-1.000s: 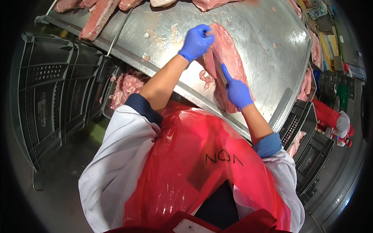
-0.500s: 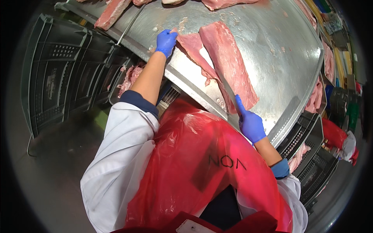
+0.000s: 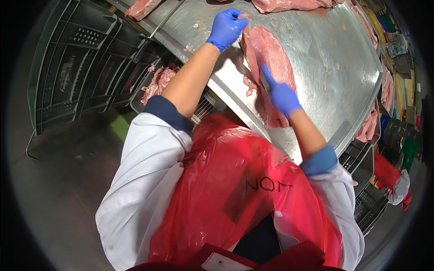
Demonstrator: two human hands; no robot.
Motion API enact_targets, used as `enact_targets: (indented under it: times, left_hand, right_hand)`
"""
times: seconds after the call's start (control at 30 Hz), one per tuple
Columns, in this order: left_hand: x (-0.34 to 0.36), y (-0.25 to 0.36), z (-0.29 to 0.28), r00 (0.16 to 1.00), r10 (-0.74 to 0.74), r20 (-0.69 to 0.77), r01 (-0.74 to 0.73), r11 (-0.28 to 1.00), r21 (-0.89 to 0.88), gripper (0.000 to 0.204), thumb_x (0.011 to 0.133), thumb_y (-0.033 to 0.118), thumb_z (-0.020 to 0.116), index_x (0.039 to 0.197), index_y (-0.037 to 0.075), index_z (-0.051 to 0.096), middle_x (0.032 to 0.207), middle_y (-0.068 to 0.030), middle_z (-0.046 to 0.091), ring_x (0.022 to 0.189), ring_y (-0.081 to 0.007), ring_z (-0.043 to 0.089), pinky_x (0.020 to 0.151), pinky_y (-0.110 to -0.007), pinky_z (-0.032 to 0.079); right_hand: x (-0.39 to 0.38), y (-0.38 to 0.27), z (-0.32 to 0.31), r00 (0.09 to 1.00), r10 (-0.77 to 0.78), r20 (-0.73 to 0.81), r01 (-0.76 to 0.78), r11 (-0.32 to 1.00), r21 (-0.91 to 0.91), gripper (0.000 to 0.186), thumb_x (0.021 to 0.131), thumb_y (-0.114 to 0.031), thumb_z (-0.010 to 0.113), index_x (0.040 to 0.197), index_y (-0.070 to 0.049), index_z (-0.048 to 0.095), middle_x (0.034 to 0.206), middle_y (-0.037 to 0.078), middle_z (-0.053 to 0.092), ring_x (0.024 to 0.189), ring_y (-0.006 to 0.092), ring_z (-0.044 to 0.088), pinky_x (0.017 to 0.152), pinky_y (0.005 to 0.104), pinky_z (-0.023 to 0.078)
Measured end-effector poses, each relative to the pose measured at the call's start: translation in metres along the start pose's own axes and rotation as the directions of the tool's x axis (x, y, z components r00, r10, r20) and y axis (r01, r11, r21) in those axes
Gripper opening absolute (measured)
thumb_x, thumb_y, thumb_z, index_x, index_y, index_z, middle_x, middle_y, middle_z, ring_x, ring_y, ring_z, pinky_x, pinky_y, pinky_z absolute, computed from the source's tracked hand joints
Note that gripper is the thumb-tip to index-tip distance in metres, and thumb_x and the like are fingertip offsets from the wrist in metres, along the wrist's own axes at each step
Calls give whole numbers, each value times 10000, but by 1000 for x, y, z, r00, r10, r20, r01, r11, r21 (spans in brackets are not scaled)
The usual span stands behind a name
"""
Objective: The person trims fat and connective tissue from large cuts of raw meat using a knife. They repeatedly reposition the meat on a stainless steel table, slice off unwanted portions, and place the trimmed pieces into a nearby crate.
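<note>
A long piece of pink pork loin (image 3: 274, 50) lies on the metal table in front of me. My left hand (image 3: 226, 29), in a blue glove, pinches the far end of a thin strip of meat (image 3: 249, 49) and holds it raised beside the loin. In my right hand (image 3: 284, 96), also gloved in blue, is a knife (image 3: 265, 82), its index finger stretched along the tool. The visible part of the blade lies between strip and loin; the rest is hidden by meat and hand. The loin's near end shows below my right hand.
The metal table (image 3: 337, 90) has a raised rim. More meat pieces (image 3: 289, 4) lie at its far edge. Dark plastic crates (image 3: 68, 67) stand at left, near a container of meat trimmings (image 3: 158, 83). Further crates (image 3: 355, 158) are at right, with a person in red (image 3: 388, 170) beyond.
My left hand has moved right and away from me, lifting the strip over toward the loin. My right hand and the knife have moved farther up along the meat.
</note>
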State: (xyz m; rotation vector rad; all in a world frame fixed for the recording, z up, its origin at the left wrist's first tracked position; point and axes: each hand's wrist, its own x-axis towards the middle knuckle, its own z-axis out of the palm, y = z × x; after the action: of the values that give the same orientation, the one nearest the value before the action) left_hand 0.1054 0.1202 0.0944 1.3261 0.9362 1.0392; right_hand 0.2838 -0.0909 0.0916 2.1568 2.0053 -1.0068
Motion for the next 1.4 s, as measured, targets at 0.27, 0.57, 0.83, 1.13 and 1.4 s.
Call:
enact_targets:
  times: [0.27,0.57,0.83,1.13,1.4]
  left_hand:
    - [-51,83,53,958,246,149,-210,952,-224,117,891,80,720,957,10,653,829,18,628,753,-46,562,657,-229,474]
    - [-95,169,-95,965,230,-124,-256,927,-273,312,897,33,632,1196,-55,610,1089,-111,685,962,-172,666,864,-288,520]
    - [-176,117,-327,919,35,-392,106,937,332,271,920,144,658,1146,-4,638,1110,-134,684,1020,-213,669,882,-350,534]
    - [-87,-86,-210,964,183,193,-247,351,903,627,895,369,666,1360,-23,513,1426,-255,521,1339,-407,483,1141,-464,372]
    - [-84,-93,-44,416,-105,903,-705,590,394,727,941,313,618,1549,33,336,1625,-180,305,1482,-367,321,1238,-444,239]
  right_hand:
    - [-104,20,30,994,62,-94,-69,994,-80,823,904,-79,500,1619,-315,168,809,268,665,729,443,666,680,533,515]
    - [-262,67,37,986,102,129,-109,993,54,847,873,-99,590,1613,-287,225,759,227,667,684,406,669,661,505,527]
    - [-226,92,40,939,189,-289,-37,888,459,861,855,37,557,1617,-220,249,650,138,577,545,200,570,614,309,491]
    - [-214,71,41,916,281,-286,-88,837,539,853,876,52,533,1626,-217,230,621,80,535,519,110,489,560,278,451]
    - [-253,64,59,843,485,-232,-265,750,606,856,894,49,531,1633,-229,199,616,55,553,522,107,503,533,287,435]
